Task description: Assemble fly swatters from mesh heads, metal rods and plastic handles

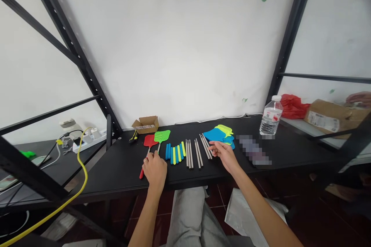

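My left hand (155, 168) rests on the table's near left, its fingers curled over the lower shaft of a green fly swatter (162, 136); its handle is hidden under the palm. Beside it lies a red fly swatter (150, 140), its red grip showing left of my hand. My right hand (224, 154) is over the right-hand metal rods (206, 146), thumb and fingers drawn together; whether they pinch a rod cannot be made out. Between the hands lie several blue and yellow handles (175, 154) and more metal rods (189, 154). Blue swatter heads (214, 134) and a yellow swatter head (224, 129) are piled behind my right hand.
On the black table (116, 166) stand a small open cardboard box (147, 125) and, at right, a water bottle (271, 117). A blurred-out item (255, 150) lies near it. Metal shelf posts rise at both sides. A yellow cable (86, 171) hangs at left; another person's hand (359, 98) shows far right.
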Available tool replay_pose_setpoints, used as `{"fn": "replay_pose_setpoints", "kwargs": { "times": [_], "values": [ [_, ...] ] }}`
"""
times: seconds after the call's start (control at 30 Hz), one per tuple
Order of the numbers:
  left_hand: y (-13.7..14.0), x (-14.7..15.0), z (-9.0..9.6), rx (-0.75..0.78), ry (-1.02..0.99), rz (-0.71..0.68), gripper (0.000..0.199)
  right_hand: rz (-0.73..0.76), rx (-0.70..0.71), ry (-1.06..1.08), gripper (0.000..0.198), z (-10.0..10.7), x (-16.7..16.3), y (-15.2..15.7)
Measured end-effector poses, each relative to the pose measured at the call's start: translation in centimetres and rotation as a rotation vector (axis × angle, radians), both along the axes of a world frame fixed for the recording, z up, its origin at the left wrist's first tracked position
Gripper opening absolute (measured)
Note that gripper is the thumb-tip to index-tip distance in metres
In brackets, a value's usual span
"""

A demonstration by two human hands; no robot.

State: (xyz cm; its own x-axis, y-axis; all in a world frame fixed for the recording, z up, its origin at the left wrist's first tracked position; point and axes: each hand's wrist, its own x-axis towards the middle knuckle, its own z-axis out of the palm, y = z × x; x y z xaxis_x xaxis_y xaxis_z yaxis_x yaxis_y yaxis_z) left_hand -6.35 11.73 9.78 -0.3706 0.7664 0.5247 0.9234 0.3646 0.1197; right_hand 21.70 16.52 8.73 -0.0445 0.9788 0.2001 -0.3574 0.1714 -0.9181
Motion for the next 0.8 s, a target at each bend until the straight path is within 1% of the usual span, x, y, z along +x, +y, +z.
{"fn": "replay_pose_setpoints", "kwargs": {
  "times": [0.07, 0.13, 0.23, 0.43, 0.5, 0.6, 0.7, 0.73, 0.8],
  "values": [
    [-0.1, 0.08, 0.03, 0.046, 0.002, -0.047, 0.04, 0.001, 0.002, -0.003, 0.04, 0.05, 0.01, -0.05],
    [-0.2, 0.23, 0.1, 0.07, 0.025, -0.137, 0.037, -0.002, 0.004, -0.008, 0.04, 0.07, 0.01, -0.08],
    [-0.24, 0.44, 0.13, 0.037, 0.047, -0.245, 0.031, -0.019, 0.009, -0.028, 0.04, 0.0, -0.01, -0.04],
    [-0.09, 0.35, 0.01, 0.008, 0.031, -0.266, 0.029, -0.061, 0.034, -0.085, 0.04, -0.27, -0.04, 0.08],
    [-0.08, 0.34, 0.08, -0.004, 0.01, -0.272, 0.028, -0.1, 0.052, -0.135, 0.041, -0.35, 0.01, 0.03],
    [-0.08, 0.36, 0.2, -0.02, -0.034, -0.293, 0.026, -0.239, 0.079, -0.31, 0.036, -0.48, 0.12, -0.07],
    [-0.03, 0.32, 0.19, -0.016, -0.063, -0.312, 0.025, -0.428, 0.115, -0.573, 0.026, -0.56, 0.08, -0.12],
    [-0.01, 0.29, 0.18, -0.014, -0.066, -0.317, 0.025, -0.47, 0.126, -0.666, 0.023, -0.57, -0.01, -0.1],
    [0.03, 0.23, 0.15, -0.008, -0.066, -0.322, 0.026, -0.503, 0.135, -0.839, 0.021, -0.59, -0.29, -0.04]
  ]
}}
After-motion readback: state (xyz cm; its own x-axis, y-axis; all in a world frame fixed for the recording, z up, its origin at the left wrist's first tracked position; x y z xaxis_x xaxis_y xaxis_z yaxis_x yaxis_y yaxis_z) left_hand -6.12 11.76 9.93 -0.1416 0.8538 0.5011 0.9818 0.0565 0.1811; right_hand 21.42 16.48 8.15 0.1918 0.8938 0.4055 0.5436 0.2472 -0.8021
